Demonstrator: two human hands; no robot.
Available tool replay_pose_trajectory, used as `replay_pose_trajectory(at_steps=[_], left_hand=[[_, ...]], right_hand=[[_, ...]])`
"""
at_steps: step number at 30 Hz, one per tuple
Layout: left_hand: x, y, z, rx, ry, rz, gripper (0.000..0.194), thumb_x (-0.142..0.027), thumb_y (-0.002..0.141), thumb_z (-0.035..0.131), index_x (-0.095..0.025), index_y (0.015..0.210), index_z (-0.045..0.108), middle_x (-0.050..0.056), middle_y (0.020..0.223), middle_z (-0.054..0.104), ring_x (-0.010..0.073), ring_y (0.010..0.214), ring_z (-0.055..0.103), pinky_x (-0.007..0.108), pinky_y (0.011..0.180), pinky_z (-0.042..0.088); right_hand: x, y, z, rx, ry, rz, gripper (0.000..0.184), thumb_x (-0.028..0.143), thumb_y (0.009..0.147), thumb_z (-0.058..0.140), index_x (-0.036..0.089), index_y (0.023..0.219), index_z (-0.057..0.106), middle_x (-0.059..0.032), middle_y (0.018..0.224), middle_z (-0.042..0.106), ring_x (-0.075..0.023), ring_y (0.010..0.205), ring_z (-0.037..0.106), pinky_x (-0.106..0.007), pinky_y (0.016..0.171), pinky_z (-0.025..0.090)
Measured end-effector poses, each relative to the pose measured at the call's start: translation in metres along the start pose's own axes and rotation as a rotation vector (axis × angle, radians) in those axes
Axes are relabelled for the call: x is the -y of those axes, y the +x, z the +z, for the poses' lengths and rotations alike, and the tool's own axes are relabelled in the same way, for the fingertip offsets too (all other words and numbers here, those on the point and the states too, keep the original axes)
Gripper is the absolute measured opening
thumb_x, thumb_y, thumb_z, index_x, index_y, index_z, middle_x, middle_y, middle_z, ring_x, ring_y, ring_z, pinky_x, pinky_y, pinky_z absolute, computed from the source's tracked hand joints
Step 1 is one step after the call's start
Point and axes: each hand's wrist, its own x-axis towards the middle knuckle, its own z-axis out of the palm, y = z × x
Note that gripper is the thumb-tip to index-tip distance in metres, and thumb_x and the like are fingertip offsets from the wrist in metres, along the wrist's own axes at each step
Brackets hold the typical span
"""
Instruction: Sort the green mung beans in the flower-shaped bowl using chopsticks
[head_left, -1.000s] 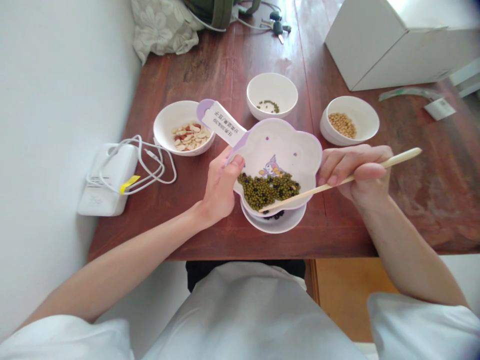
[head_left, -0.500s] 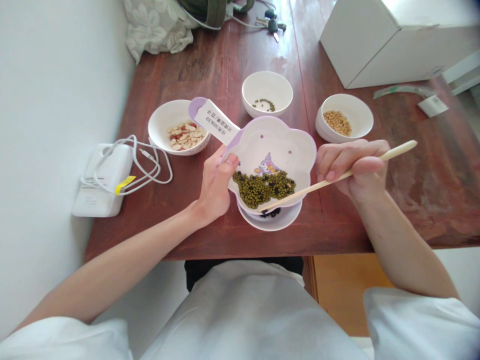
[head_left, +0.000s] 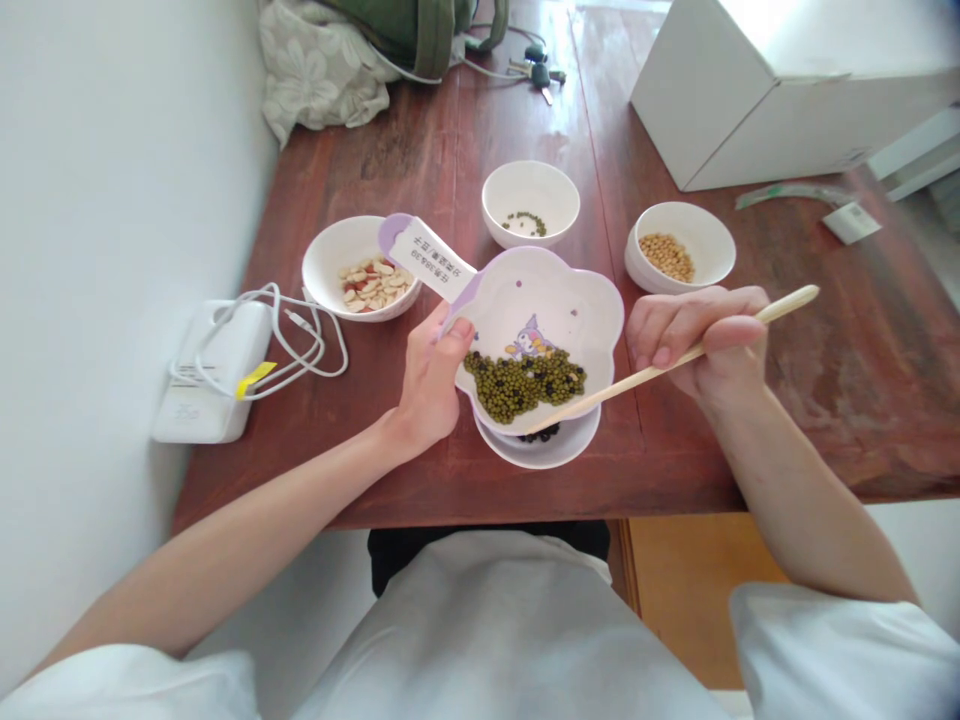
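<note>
My left hand (head_left: 433, 385) grips a purple-rimmed, flower-shaped bowl (head_left: 559, 285) by its side, thumb over the rim, tilting it toward me. Green mung beans (head_left: 510, 390) mixed with a few black beans lie in its lower part. A labelled handle (head_left: 431, 257) sticks out at its upper left. Between the fingers of my right hand (head_left: 705, 340) is a pale wooden chopstick (head_left: 637, 378), its tip at the bowl's near edge. Beneath the tilted bowl stands a white bowl (head_left: 544, 458) with black beans (head_left: 541, 434), partly hidden.
White bowls hold peanuts (head_left: 375, 284) at left, a few mung beans (head_left: 529, 222) at the back, and soybeans (head_left: 666, 257) at right. A white power bank (head_left: 206, 400) with a looped cable lies left. Behind are a green bag (head_left: 435, 40), keys (head_left: 540, 73) and a white box (head_left: 720, 100).
The whole view has shifted slightly, so things on the table appear a little lower. Both hands keep their holds; the chopstick tip has moved slightly along the bowl's near edge.
</note>
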Motion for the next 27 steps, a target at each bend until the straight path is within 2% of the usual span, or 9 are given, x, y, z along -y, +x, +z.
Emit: replay_pose_trajectory(at_steps=[4, 7, 10, 16, 22, 27], left_hand=[[0.0, 0.001, 0.001, 0.006, -0.012, 0.008, 0.043, -0.064, 0.107, 0.064, -0.026, 0.114, 0.082, 0.006, 0.092, 0.077, 0.0267, 0.088, 0.073, 0.042, 0.079, 0.06], [0.0, 0.001, 0.001, -0.002, -0.006, 0.016, 0.042, -0.064, 0.107, 0.064, -0.026, 0.113, 0.082, 0.006, 0.096, 0.079, 0.0277, 0.094, 0.075, 0.042, 0.082, 0.062], [-0.002, 0.0, 0.001, -0.023, 0.009, 0.022, 0.043, -0.064, 0.107, 0.064, -0.026, 0.113, 0.083, 0.005, 0.096, 0.08, 0.0268, 0.092, 0.074, 0.041, 0.081, 0.061], [-0.009, 0.0, 0.003, -0.045, 0.036, 0.068, 0.044, -0.063, 0.109, 0.063, -0.025, 0.106, 0.083, 0.004, 0.088, 0.077, 0.0221, 0.079, 0.067, 0.037, 0.073, 0.055], [-0.009, 0.0, 0.003, 0.0, 0.061, 0.116, 0.047, -0.061, 0.113, 0.057, -0.019, 0.111, 0.079, 0.003, 0.086, 0.077, 0.0176, 0.072, 0.062, 0.033, 0.068, 0.048], [-0.008, 0.0, 0.003, 0.006, 0.08, 0.113, 0.05, -0.063, 0.112, 0.056, -0.019, 0.11, 0.077, 0.003, 0.088, 0.078, 0.0174, 0.074, 0.064, 0.031, 0.069, 0.051]], right_hand=[[0.005, 0.004, 0.0, -0.132, -0.04, -0.019, 0.064, 0.071, 0.1, 0.073, 0.026, 0.056, 0.08, -0.0031, 0.04, 0.059, -0.0194, 0.035, 0.055, -0.038, 0.044, 0.045], [0.01, 0.009, -0.003, -0.235, -0.065, -0.023, 0.067, 0.068, 0.1, 0.075, 0.023, 0.05, 0.075, -0.0038, 0.04, 0.06, -0.0166, 0.034, 0.054, -0.034, 0.041, 0.039], [0.015, 0.013, -0.007, -0.287, -0.11, -0.043, 0.071, 0.07, 0.097, 0.079, 0.022, 0.045, 0.069, -0.0044, 0.038, 0.058, -0.0156, 0.034, 0.055, -0.032, 0.041, 0.037], [0.023, 0.012, -0.009, -0.241, -0.193, -0.134, 0.069, 0.062, 0.1, 0.079, 0.019, 0.047, 0.069, -0.006, 0.043, 0.063, -0.0175, 0.037, 0.058, -0.035, 0.043, 0.04], [0.03, 0.006, -0.005, -0.117, -0.233, -0.074, 0.062, 0.058, 0.103, 0.076, 0.019, 0.055, 0.075, -0.0074, 0.049, 0.068, -0.0185, 0.043, 0.061, -0.036, 0.046, 0.043], [0.026, 0.005, -0.006, -0.108, -0.213, -0.056, 0.061, 0.057, 0.105, 0.075, 0.019, 0.057, 0.077, -0.007, 0.048, 0.066, -0.0186, 0.042, 0.061, -0.035, 0.045, 0.041]])
